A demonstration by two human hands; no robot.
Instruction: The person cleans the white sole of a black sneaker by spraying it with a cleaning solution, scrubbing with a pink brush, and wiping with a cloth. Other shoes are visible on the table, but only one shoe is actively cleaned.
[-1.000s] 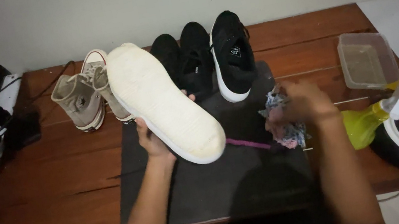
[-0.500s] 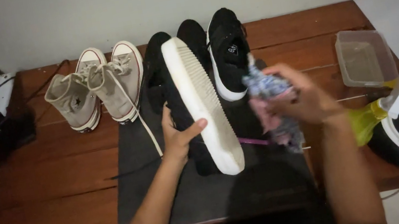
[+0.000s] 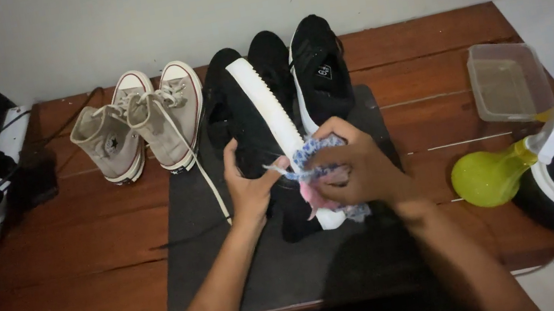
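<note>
A: What's left of the black sneaker (image 3: pixel 254 133) you're holding?

B: A pair of beige high-top sneakers (image 3: pixel 140 130), on the wooden surface (image 3: pixel 80 243).

A: And your hands?

B: My left hand (image 3: pixel 248 187) grips the black sneaker's side, tilted on edge over the dark mat (image 3: pixel 198 268). My right hand (image 3: pixel 358 164) is closed on a blue-and-pink cloth (image 3: pixel 316 160), pressed to its white sole.

A: Right of it?

B: A clear plastic tub (image 3: pixel 507 81), then a green spray bottle (image 3: pixel 500 169).

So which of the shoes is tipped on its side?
The black shoe with the white sole, held by both hands at the mat's middle; the others stand upright behind it.
</note>
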